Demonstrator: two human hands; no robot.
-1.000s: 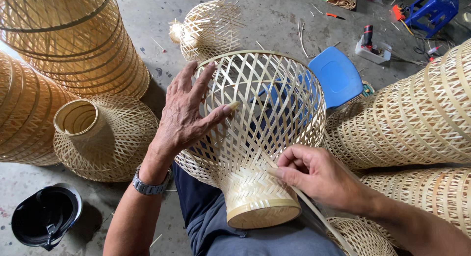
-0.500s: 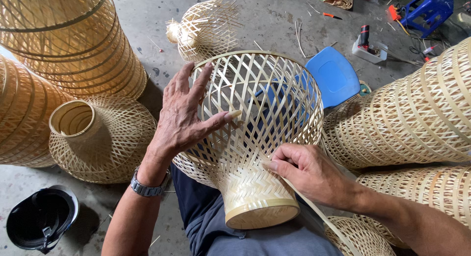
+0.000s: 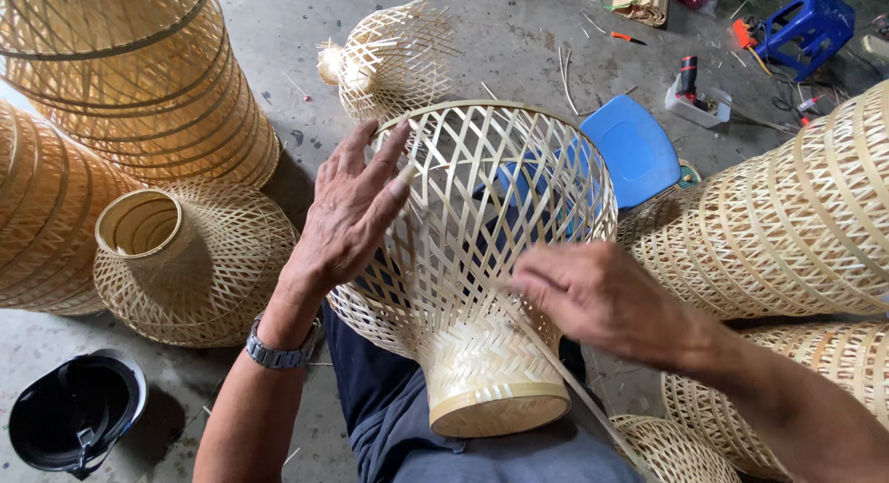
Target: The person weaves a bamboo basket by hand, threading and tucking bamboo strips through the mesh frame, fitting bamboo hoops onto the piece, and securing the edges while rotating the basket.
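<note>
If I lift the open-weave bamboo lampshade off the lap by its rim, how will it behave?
The open-weave bamboo lampshade is probably light, being mostly gaps between thin strips. Its wide rim may flex under a squeeze; the tightly woven neck looks stiffer. Lying on its round side, it could roll once the left hand lets go.

Counts, placed rel. to lap lampshade [image 3: 463, 261]:
- woven bamboo lampshades: 8 approx. incl. lap one; 3 left, 1 beyond, 3 right
- hands: 2, both on it
- blue plastic stools: 2, beyond-right
- black helmet [image 3: 74, 414]: 1, lower left
- wristwatch [image 3: 278, 353]: 1
</note>
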